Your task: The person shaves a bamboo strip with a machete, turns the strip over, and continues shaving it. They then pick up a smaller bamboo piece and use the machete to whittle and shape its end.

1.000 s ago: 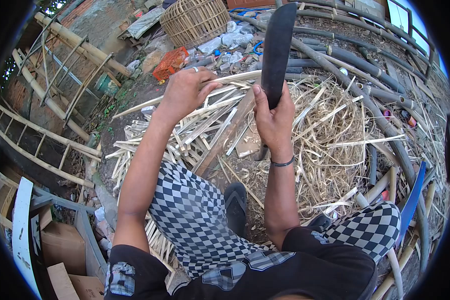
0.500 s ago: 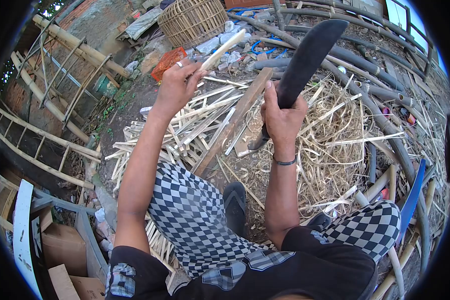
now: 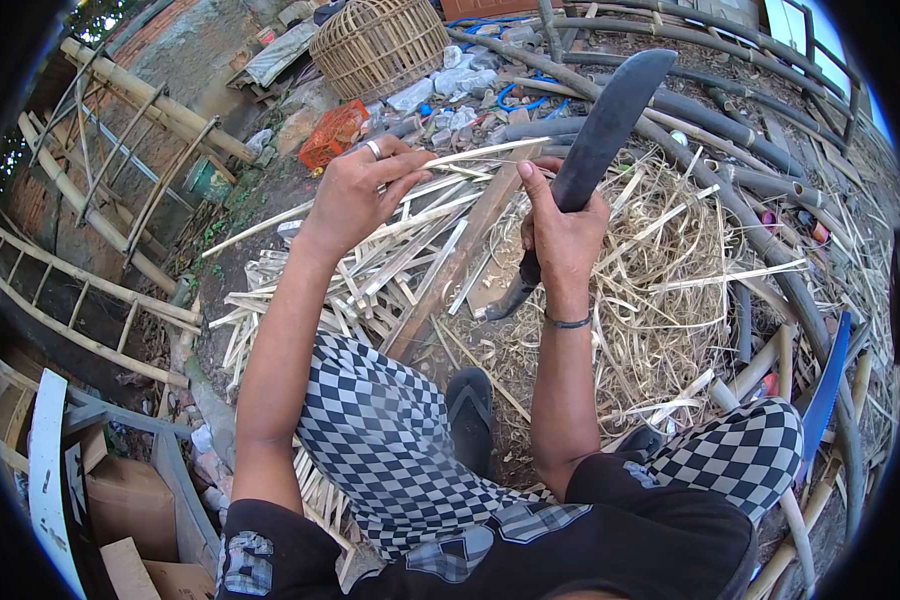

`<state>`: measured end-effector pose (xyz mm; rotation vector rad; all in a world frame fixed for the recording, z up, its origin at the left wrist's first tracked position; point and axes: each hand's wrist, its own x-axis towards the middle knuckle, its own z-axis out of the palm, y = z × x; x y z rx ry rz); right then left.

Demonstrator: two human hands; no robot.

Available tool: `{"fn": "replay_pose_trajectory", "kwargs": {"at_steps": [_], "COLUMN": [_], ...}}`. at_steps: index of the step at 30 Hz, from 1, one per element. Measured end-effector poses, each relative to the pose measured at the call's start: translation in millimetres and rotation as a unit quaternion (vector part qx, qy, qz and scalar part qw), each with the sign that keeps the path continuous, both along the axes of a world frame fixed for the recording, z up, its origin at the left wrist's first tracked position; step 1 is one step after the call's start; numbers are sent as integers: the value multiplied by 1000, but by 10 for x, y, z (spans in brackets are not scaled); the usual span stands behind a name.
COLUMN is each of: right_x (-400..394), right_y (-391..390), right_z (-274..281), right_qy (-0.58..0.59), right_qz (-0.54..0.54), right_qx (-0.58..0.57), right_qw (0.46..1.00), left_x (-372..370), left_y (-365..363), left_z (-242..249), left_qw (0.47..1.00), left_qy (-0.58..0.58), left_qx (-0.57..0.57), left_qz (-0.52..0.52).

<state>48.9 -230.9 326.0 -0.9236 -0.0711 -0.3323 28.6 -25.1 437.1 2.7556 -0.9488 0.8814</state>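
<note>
Pinched in the fingers of my left hand (image 3: 360,197) is a long pale bamboo strip (image 3: 485,153). One end reaches toward my right hand, while the other slants down to the left behind my wrist. My right hand (image 3: 568,228) is wrapped around the handle of a machete (image 3: 615,125), its dark broad blade pointing up and slightly right. The strip's right end comes close to the fingers of that hand, beside the blade. Below both hands, a wooden plank (image 3: 460,255) leans across a pile of split bamboo strips (image 3: 355,295).
Curly bamboo shavings (image 3: 660,290) cover the ground at right. A woven bamboo cage (image 3: 380,45) and an orange crate (image 3: 333,134) stand at the back. Bamboo poles (image 3: 750,125) lie along the right. A blue saw blade (image 3: 828,385) is beside my knee; a bamboo ladder (image 3: 80,300) lies left.
The bamboo strip has swung from pointing up and right to lying nearly level, its tip now near my right hand. My left hand has turned and dropped slightly; the machete has shifted a little left.
</note>
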Motion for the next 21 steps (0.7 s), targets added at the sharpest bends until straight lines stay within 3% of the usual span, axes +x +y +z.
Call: {"fn": "replay_pose_trajectory", "kwargs": {"at_steps": [13,21], "right_x": [-116,-196], "right_y": [56,124], "right_z": [17,33], "right_qy": [-64,-87], "right_qz": [36,30], "right_qx": [22,-34], "right_qw": [997,995], "left_x": [67,137], "left_y": [29,80], "left_z": [-48,-37], "left_qw": [1000,999], "left_qy": [-5,-14], "left_qx": [-14,10], "left_qz": [12,48]}}
